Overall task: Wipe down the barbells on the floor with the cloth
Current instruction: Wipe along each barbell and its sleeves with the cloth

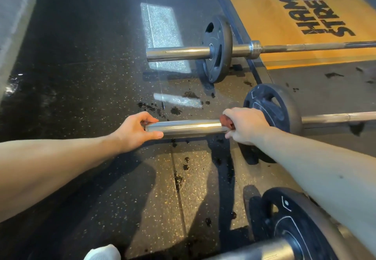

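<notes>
Three barbells lie on the speckled rubber floor (81,76), and the middle barbell (189,128) is the one in hand. The left hand (136,130) has its grip curled round the free end of that bar's shiny sleeve, thumb below and fingers over the top. The right hand (244,125) has its grip closed on a reddish cloth (225,122) wrapped onto the same sleeve, right against the bar's black plate (280,109). Beyond the middle barbell lies the far barbell (183,53), its shaft crossing an orange platform (284,5) (printed with black lettering). On the near side of the middle barbell lies the near barbell (264,249), largely hidden by the right forearm. Dark flecks (176,110) dot the floor around the middle barbell, and a white shoe toe (103,252) shows nearer than it.
</notes>
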`<state>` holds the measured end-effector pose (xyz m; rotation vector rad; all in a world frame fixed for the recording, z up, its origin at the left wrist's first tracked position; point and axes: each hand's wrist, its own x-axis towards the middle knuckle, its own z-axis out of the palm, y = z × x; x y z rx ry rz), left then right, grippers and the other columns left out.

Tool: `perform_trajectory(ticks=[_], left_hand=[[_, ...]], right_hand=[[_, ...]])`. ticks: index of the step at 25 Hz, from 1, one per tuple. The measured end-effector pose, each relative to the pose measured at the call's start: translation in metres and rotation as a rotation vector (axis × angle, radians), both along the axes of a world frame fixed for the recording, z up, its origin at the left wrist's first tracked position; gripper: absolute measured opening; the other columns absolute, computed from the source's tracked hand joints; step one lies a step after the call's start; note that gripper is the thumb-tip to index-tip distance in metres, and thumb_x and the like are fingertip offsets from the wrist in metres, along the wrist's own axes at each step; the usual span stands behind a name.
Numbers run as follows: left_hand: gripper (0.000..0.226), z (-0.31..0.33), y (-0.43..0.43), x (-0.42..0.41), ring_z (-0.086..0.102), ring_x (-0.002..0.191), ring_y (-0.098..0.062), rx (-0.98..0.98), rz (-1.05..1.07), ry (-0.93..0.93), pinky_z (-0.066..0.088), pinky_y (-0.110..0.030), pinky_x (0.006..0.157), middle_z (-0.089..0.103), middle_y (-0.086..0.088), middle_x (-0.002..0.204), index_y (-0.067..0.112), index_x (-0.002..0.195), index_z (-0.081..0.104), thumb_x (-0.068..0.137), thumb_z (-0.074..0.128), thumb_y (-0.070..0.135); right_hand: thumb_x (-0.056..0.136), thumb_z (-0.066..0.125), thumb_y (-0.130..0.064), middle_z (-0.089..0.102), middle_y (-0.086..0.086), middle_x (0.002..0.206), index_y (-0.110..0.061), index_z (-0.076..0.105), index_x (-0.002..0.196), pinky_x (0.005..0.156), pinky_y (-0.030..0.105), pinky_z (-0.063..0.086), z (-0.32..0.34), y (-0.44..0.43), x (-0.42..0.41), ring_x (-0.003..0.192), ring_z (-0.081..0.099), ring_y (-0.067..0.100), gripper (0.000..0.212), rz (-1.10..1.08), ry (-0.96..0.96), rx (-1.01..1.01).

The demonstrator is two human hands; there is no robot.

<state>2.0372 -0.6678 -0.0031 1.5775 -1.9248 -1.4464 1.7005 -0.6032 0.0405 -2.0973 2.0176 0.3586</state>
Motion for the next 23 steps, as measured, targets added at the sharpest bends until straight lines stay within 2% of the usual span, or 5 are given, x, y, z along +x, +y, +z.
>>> perform_trajectory(ticks=[8,11,14,20,23], left_hand=[[0.048,-0.008,-0.032,-0.001,0.066,0.074,-0.026,0.515,0.098,0.229,0.063,-0.040,0.075,0.066,-0.020,0.101,0.006,0.121,0.062,0.079,0.078,0.022],[0.049,-0.010,-0.034,0.000,0.066,0.077,-0.026,0.501,0.082,0.224,0.061,-0.044,0.082,0.065,-0.022,0.107,0.011,0.123,0.063,0.080,0.077,0.029],[0.049,-0.010,-0.038,0.002,0.067,0.078,-0.027,0.474,0.064,0.218,0.062,-0.041,0.079,0.067,-0.022,0.111,0.014,0.124,0.064,0.080,0.078,0.032],[0.052,-0.009,-0.041,-0.004,0.071,0.077,-0.032,0.383,0.161,0.188,0.062,-0.052,0.082,0.070,-0.024,0.106,0.013,0.121,0.061,0.076,0.078,0.032],[0.051,-0.011,-0.045,-0.010,0.073,0.077,-0.036,0.337,0.223,0.221,0.060,-0.058,0.085,0.070,-0.024,0.103,0.012,0.117,0.055,0.077,0.081,0.033]], right_hand=[[0.080,0.079,-0.048,0.064,-0.008,0.110,-0.036,0.063,0.113,0.093,0.048,0.052,0.003,-0.027,-0.011,0.105,0.059,0.023,0.038,-0.076,-0.126,0.140],[0.089,0.072,-0.022,0.046,0.000,0.152,-0.023,0.045,0.150,0.121,0.051,0.028,-0.024,0.026,0.024,0.140,0.039,0.031,0.067,-0.201,-0.119,-0.220],[0.093,0.066,-0.017,0.020,0.000,0.168,-0.018,0.025,0.161,0.127,0.055,0.006,-0.043,0.031,0.088,0.156,0.010,0.032,0.080,-0.254,-0.178,-0.329],[0.095,0.065,-0.016,0.015,-0.005,0.170,-0.027,0.024,0.161,0.127,0.045,-0.003,-0.043,0.007,0.110,0.157,0.007,0.028,0.079,-0.006,-0.246,-0.333],[0.099,0.060,-0.024,0.009,-0.004,0.171,-0.030,0.015,0.162,0.128,0.050,0.008,-0.046,0.025,0.025,0.157,0.009,0.031,0.078,-0.287,-0.136,-0.353]])
